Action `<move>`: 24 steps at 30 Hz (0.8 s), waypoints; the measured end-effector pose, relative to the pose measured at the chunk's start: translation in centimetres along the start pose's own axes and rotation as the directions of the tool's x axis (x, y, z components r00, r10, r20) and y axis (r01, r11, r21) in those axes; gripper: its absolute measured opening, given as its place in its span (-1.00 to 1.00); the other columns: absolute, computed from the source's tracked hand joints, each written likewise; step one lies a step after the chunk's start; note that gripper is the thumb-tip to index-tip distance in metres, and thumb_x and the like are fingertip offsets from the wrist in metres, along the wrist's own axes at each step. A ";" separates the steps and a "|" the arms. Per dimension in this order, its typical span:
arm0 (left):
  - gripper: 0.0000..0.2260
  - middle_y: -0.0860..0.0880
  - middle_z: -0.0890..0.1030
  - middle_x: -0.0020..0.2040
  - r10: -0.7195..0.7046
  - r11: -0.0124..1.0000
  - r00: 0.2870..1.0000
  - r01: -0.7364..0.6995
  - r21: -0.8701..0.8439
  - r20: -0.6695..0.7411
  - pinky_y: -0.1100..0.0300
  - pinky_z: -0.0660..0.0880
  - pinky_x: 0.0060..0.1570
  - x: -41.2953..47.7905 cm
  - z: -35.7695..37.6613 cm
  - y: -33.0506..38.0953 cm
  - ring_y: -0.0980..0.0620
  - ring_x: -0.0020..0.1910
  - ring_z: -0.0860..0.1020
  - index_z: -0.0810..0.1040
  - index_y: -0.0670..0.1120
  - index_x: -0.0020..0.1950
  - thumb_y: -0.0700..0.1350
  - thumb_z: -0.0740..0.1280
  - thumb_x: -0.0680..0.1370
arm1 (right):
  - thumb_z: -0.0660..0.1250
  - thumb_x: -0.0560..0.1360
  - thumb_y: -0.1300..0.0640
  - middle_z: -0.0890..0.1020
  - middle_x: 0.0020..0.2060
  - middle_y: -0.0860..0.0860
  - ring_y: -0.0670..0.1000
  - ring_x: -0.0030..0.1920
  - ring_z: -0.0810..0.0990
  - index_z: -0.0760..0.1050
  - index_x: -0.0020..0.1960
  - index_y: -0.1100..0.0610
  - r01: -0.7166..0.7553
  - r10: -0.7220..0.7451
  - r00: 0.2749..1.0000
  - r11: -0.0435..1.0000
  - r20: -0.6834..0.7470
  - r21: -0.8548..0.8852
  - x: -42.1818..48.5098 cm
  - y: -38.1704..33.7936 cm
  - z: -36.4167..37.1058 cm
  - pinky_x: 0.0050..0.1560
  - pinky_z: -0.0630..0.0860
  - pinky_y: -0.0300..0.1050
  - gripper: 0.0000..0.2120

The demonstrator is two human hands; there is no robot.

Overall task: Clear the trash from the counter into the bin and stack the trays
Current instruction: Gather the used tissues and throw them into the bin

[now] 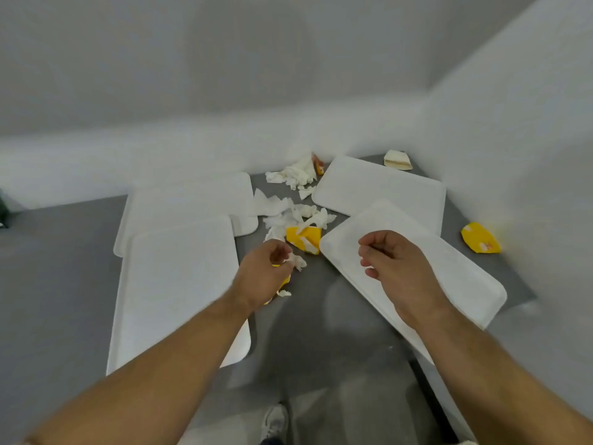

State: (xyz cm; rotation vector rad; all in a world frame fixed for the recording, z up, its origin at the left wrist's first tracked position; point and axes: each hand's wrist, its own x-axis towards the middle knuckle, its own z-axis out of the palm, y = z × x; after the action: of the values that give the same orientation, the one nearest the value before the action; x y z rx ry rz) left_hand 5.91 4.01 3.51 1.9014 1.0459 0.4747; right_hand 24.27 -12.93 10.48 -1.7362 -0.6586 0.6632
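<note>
L hand [268,271]: pinching a white napkin scrap [298,261], yellow bit under palm, counter [321,316] mid.
R hand [390,258]: curled loose, empty, over near-R tray [449,284].
Next trash: yellow wrapper [305,239] just beyond L hand, touching that tray's far-L corner; L hand nearer.
Napkin pile [295,175]: far edge, between trays.
Blockers: none seen; bin not in view.

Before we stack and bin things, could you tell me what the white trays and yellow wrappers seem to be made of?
White trays: probably moulded plastic or foam; matte, rigid, rounded corners. Yellow wrappers: likely thin printed paper, since they are creased and crumpled.
</note>
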 end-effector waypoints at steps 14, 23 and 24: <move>-0.03 0.00 0.31 0.56 0.025 0.739 0.932 -0.261 0.621 0.363 -0.10 0.48 0.30 14.2 -1.6 -4.9 -0.13 0.52 0.31 0.21 0.12 0.55 0.34 0.54 0.24 | 0.38 0.52 0.17 0.56 0.23 -0.14 -0.09 0.19 0.56 0.53 0.27 -0.20 0.093 0.012 0.978 0.867 0.208 -0.489 12.7 -1.8 9.2 0.01 0.40 -0.28 -0.60; -0.28 -0.08 0.44 0.48 0.006 0.682 0.931 -0.272 0.679 0.366 -0.14 0.50 0.34 16.4 0.1 -5.3 -0.16 0.46 0.39 0.29 0.02 0.50 0.08 0.55 0.44 | 0.34 0.41 0.46 -0.08 0.66 -0.03 0.16 0.61 0.09 0.00 0.63 -0.24 0.548 0.100 0.778 0.376 0.620 -0.747 21.4 -0.3 11.3 0.27 0.51 -0.03 0.03; -0.38 -0.08 0.47 0.44 0.008 0.683 0.936 -0.263 0.682 0.353 -0.13 0.50 0.34 16.5 0.2 -5.4 -0.14 0.43 0.42 0.34 0.02 0.48 0.02 0.51 0.48 | 0.36 0.41 0.45 -0.12 0.66 -0.02 0.17 0.61 0.08 -0.06 0.64 -0.24 0.602 0.124 0.748 0.286 0.652 -0.745 22.2 -0.1 11.6 0.25 0.54 -0.03 0.06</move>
State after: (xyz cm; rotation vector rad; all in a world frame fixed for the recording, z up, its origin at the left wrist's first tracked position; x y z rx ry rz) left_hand 12.89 18.68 -2.51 2.6607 0.9337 -0.2406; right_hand 31.14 10.67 5.57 -2.3653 -2.1528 0.6164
